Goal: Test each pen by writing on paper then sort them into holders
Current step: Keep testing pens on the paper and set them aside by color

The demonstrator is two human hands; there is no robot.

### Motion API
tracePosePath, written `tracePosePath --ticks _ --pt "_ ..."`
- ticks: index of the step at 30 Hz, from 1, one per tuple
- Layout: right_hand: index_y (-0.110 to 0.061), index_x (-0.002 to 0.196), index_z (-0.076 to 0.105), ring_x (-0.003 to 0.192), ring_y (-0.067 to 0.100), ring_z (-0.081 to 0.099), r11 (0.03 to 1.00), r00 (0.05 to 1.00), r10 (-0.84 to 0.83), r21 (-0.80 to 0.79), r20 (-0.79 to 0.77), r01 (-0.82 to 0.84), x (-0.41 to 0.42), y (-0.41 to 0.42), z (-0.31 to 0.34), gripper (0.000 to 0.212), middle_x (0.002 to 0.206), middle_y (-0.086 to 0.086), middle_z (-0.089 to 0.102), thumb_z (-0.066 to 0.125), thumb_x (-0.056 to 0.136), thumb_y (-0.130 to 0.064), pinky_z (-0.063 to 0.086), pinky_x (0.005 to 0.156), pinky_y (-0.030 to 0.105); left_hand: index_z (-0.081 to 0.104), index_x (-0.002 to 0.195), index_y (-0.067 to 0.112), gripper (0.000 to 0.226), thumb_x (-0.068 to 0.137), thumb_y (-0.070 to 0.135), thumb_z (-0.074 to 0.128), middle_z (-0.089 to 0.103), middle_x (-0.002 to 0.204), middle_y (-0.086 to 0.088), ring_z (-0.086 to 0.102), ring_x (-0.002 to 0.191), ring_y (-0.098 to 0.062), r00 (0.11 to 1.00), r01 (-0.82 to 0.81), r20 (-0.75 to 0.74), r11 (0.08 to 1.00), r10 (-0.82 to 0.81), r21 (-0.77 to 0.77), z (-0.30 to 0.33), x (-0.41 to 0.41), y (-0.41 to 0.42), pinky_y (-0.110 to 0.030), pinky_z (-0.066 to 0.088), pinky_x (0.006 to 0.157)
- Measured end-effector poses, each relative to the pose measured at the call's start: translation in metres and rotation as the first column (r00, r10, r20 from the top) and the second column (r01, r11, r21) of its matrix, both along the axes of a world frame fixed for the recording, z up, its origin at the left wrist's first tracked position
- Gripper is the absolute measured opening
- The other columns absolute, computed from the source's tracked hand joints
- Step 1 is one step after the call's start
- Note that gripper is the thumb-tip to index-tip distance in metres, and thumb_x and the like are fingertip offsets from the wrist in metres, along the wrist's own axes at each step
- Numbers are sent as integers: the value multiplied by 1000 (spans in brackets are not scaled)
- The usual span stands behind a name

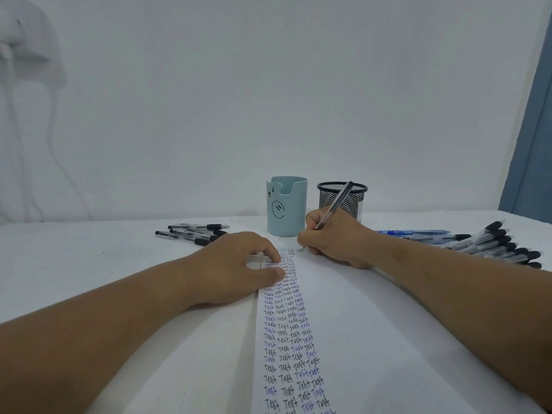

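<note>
Pen (334,206) under test stands in the right hand (331,239), whose fingers are curled around its lower part in a writing grip, and its tip touches the paper (343,324) at the top of the fourth column of "Test" words. Its long axis is tilted, the tip low and toward the person's left, the cap end high and to the right, crossing in front of the black mesh holder (342,198). This holder is just behind the right hand, so I judge the drop is a short lift forward; the light blue holder (286,206) stands beside it, to the left, also near. The left hand (242,268) lies on the left edge of the paper, fingers loosely bent, the fingertips pressing the sheet; it grasps nothing. A large bunch of pens (495,245) lies to the right of the right forearm, and a smaller group of pens (194,231) lies to the left, behind the left hand. Between the two hands and the holders the table (89,258) has open room.
</note>
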State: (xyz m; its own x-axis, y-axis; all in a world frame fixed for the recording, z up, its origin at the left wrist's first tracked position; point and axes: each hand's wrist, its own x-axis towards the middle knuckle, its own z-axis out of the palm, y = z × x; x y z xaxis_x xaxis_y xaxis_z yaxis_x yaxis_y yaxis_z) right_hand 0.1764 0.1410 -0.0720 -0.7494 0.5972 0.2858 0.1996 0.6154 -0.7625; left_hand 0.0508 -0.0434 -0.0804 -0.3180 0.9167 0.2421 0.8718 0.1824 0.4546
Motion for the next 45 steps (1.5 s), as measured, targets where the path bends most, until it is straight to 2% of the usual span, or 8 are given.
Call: tracePosePath --ticks 13,20,25,28,33,36,39,45 --pt "-19 59 47 37 7 38 1000 1000 -16 -10 1 16 0 1 -1 30 51 1 57 67 80 -10 30 40 17 65 106 44 24 86 58 67 58 120 25 48 113 8 1000 1 5 1000 -1 -2 0 0 -1 -20 36 90" --pt "-18 61 48 48 11 48 996 999 -49 76 -22 50 -4 3 -3 27 56 4 55 69 78 -14 36 52 23 66 109 42 27 87 57 67 59 121 25 48 117 6 1000 5 1 1000 -5 -6 0 1 -1 -20 36 94" --pt "-9 65 50 44 16 37 985 958 -60 -175 -281 11 1 -2 8 50 51 3 44 52 100 -46 31 50 26 66 113 40 28 89 55 66 58 124 24 48 120 4 1000 10 -5 1000 -10 -12 1 1 -3 -20 35 98" --pt "-1 75 45 54 24 35 994 941 -40 -113 -336 2 9 -5 21 55 61 12 38 51 100 -50 31 53 30 65 114 39 29 90 54 64 59 124 24 49 120 3 999 14 -29 1000 -14 -17 1 2 -3 -21 36 100" --pt "-16 107 53 36 14 42 999 922 45 23 -384 -39 23 -13 25 22 55 7 50 55 101 -37 35 38 22 64 117 39 30 92 54 62 59 125 25 48 122 3 998 22 -52 1000 -23 -20 1 3 -4 -28 37 110" --pt "-17 100 60 44 18 48 995 937 42 104 -346 -6 23 -11 19 21 57 1 59 45 106 -32 42 48 30 63 118 40 29 93 54 60 58 126 26 47 123 4 998 24 -55 999 -26 -30 1 4 -6 -27 36 111" --pt "-19 96 61 53 6 47 977 947 12 203 -322 57 22 -11 16 24 64 -3 58 40 107 -27 42 58 27 63 121 39 30 94 53 60 58 126 26 47 123 6 998 21 -53 999 -23 -31 1 6 -8 -24 35 109" --pt "-25 97 55 54 10 44 975 968 88 218 -236 -35 19 -6 10 21 55 -14 50 37 107 -26 39 60 34 65 122 35 28 96 45 61 55 122 28 40 127 1 999 27 -39 999 -26 34 2 12 -10 -25 33 107"
